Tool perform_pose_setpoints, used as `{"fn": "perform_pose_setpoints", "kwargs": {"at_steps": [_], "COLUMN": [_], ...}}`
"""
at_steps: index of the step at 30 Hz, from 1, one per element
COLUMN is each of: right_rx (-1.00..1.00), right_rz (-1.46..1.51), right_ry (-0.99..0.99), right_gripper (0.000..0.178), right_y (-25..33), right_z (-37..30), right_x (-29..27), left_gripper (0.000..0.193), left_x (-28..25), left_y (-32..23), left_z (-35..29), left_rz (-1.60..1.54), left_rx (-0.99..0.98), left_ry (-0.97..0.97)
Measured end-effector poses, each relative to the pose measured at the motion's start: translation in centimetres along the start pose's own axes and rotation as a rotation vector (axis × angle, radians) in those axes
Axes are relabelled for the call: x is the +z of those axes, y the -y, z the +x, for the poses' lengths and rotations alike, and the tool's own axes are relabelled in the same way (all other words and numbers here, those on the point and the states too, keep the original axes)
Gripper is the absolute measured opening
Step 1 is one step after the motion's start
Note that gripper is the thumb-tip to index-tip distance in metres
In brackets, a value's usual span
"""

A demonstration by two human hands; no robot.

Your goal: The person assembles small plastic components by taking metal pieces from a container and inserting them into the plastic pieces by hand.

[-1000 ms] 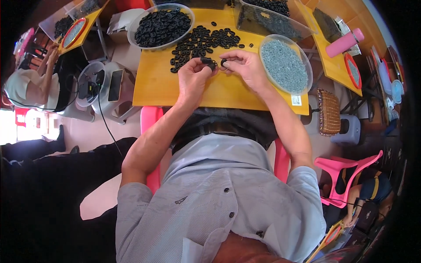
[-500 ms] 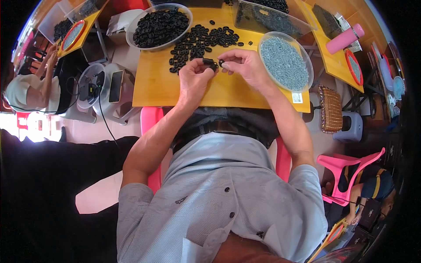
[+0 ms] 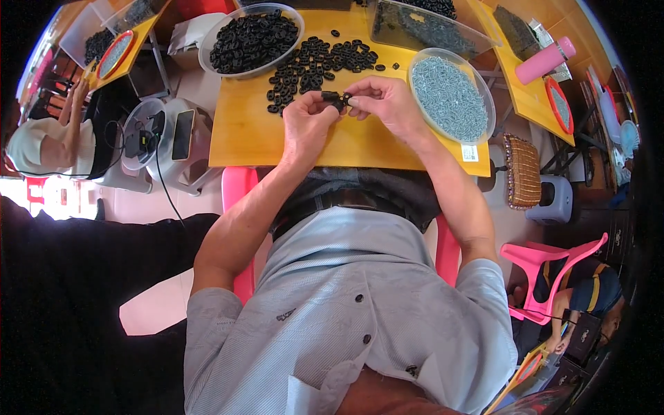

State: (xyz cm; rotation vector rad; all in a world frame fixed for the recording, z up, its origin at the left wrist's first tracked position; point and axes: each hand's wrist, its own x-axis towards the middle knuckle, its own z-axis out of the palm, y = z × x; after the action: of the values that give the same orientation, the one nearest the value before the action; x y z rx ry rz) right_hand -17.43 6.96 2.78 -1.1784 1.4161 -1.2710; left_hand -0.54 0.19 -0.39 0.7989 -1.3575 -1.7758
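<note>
Above the front half of the yellow table (image 3: 263, 145), my two hands meet. Closed around a short black strand of small linked pieces (image 3: 330, 97) is my left hand (image 3: 308, 126). The fingers and thumb of my right hand (image 3: 391, 107) pinch a small black oval link (image 3: 346, 99), which appears to touch the strand's end. Fingertips partly cover both. Just beyond lie many loose black oval links (image 3: 315, 66). A round clear tub (image 3: 202, 52) heaped with more black links stands at the far left. Beside my right hand is a clear tub (image 3: 490, 114) full of small silvery metal pins.
A clear rectangular bin (image 3: 436, 41) with dark parts stands at the back. On a side table at right are a pink bottle (image 3: 544, 61) and a red-rimmed tray (image 3: 557, 104). A phone (image 3: 182, 135) lies on a stool at left. Co-workers sit at both sides.
My right hand has brought its black link slightly left, against the strand in my left hand. The left hand stays almost still. At far left, a co-worker's hands have shifted.
</note>
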Motion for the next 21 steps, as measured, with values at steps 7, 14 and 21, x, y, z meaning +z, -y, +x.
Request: {"fn": "perform_pose_setpoints", "kwargs": {"at_steps": [7, 14, 21], "right_rx": [-0.013, -0.042, -0.09], "right_rz": [0.013, 0.02, -0.042], "right_ry": [-0.057, -0.134, -0.131], "right_gripper": [0.017, 0.015, 0.013], "right_y": [0.0, 0.3, 0.5], "right_z": [-0.1, -0.4, -0.5], "right_x": [0.4, 1.3, 1.2], "left_gripper": [0.013, 0.01, 0.011], "left_x": [0.3, 0.1, 0.2], "left_y": [-0.5, 0.0, 0.4], "left_z": [-0.1, -0.1, 0.2], "left_rz": [-0.003, -0.04, -0.015], "left_rx": [-0.031, -0.02, 0.016], "left_ry": [-0.02, -0.037, -0.012]}}
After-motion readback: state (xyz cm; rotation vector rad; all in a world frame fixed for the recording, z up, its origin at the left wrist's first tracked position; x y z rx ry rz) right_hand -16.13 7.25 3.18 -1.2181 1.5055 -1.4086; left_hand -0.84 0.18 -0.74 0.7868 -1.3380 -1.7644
